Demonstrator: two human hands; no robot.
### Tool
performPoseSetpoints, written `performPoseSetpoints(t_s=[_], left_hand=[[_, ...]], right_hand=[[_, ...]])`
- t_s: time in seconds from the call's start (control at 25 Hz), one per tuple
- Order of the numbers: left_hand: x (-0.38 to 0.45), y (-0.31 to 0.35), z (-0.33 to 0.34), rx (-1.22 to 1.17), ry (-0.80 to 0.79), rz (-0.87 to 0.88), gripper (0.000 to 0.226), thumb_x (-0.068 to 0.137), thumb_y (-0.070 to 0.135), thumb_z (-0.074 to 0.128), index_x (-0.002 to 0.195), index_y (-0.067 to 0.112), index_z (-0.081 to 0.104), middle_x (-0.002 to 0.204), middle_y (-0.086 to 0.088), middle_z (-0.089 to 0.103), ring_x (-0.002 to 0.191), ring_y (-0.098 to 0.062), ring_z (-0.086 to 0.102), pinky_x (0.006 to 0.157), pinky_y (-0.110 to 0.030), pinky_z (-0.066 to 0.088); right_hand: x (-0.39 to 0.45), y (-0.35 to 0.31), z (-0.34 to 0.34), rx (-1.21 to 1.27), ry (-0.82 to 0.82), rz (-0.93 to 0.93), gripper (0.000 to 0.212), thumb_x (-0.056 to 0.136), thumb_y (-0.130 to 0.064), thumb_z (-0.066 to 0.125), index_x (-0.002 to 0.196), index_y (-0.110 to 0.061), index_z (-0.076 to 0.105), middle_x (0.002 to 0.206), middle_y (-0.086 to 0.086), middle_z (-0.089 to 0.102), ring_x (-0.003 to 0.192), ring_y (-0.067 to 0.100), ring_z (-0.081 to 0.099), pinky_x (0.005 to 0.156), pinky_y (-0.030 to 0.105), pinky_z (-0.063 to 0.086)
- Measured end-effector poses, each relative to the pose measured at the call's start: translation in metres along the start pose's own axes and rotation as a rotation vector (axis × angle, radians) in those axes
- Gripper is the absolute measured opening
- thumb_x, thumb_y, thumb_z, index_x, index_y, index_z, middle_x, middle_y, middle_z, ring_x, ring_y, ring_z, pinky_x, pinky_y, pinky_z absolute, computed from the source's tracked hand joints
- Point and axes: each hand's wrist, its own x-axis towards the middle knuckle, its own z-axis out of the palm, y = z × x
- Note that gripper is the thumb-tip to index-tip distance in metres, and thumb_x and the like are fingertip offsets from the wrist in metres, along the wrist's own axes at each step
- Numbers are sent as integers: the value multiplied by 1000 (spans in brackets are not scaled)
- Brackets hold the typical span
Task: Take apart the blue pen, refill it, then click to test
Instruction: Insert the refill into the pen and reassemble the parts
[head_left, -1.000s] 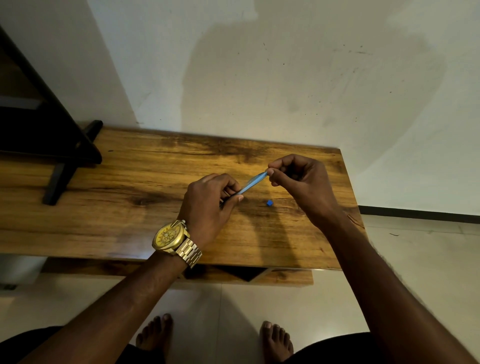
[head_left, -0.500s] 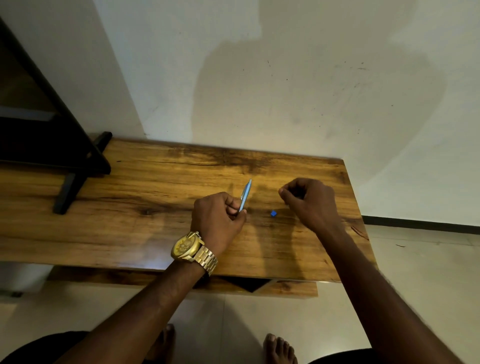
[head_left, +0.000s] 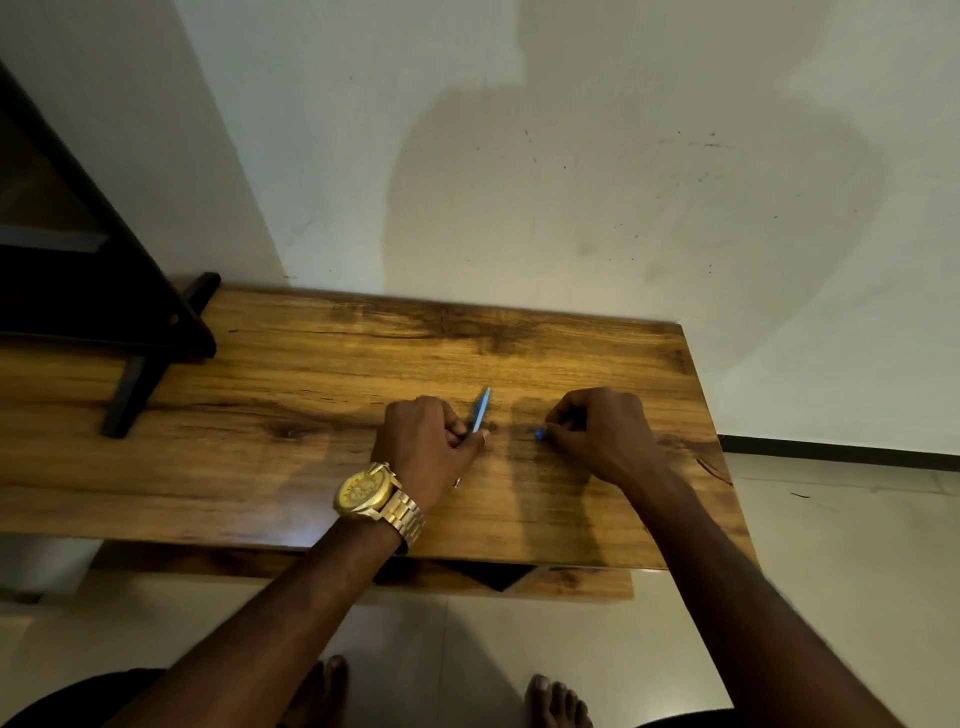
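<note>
Blue pen disassembly at a wooden table (head_left: 260, 415), centre of frame.
Left hand (head_left: 428, 447) clamped on blue pen barrel (head_left: 480, 409), tilted up; right hand (head_left: 597, 431) at right, fingertips pinched on small blue piece (head_left: 540, 433) at tabletop; gold watch (head_left: 371, 493) lower centre.

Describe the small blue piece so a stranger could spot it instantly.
Start at the wooden table against the wall, then find the right hand resting on it. At that hand's fingertips sits the small blue piece, a tiny nub, unlike the long blue pen barrel in the left hand.
</note>
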Motion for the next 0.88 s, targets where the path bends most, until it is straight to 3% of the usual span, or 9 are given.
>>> performPoseSetpoints(t_s=[0.08, 0.2, 0.36, 0.44, 0.56, 0.76, 0.88], left_hand=[[9, -5, -17, 23, 96, 28, 21, 82, 42, 88, 79, 23, 79, 71, 11, 75, 64, -3, 68, 65, -28, 62], [20, -23, -43, 85, 96, 14, 10, 87, 31, 85, 93, 24, 81, 86, 6, 81, 79, -13, 75, 77, -33, 63], [15, -29, -39, 220, -25, -10, 32, 87, 45, 84, 110, 22, 83, 102, 1, 82, 99, -20, 75, 86, -37, 61], [15, -28, -35, 284, -60, 9, 34, 86, 52, 83, 107, 25, 84, 99, 2, 82, 96, -18, 75, 84, -39, 62], [18, -33, -33, 351, -56, 35, 22, 88, 47, 83, 101, 30, 85, 93, 5, 81, 91, -17, 75, 80, -39, 64], [21, -44, -32, 176, -45, -33, 15, 81, 36, 91, 86, 26, 81, 78, 10, 78, 77, -10, 73, 73, -29, 62], [21, -47, -32, 83, -38, -49, 16, 80, 30, 92, 88, 21, 82, 82, 6, 79, 78, -10, 74, 72, -26, 59]], right_hand=[[-1, 0, -1, -2, 1, -5, 11, 96, -18, 83, 106, -13, 84, 93, -1, 78, 78, -1, 64, 59, 6, 45], [-1, 1, -1, -15, 11, -9, 13, 97, -18, 81, 108, -12, 84, 99, 2, 80, 79, 0, 62, 61, 5, 43], [1, -3, 4, -40, 21, -9, 11, 96, -20, 81, 104, -13, 86, 94, -1, 79, 74, -4, 60, 58, 2, 43], [2, -4, 5, -50, 36, 5, 10, 94, -21, 84, 101, -14, 87, 88, -5, 76, 73, -4, 60, 56, 2, 42], [0, -5, 7, -47, 55, 13, 12, 91, -23, 88, 99, -14, 88, 91, 0, 81, 78, 3, 67, 63, 3, 43], [-3, -11, 8, -64, 26, 12, 9, 92, -22, 87, 95, -13, 87, 91, 2, 80, 89, 14, 74, 69, 18, 55], [-6, -17, 9, -49, -26, 18, 5, 91, -14, 84, 92, -10, 84, 90, 3, 80, 88, 16, 74, 82, 35, 66]])
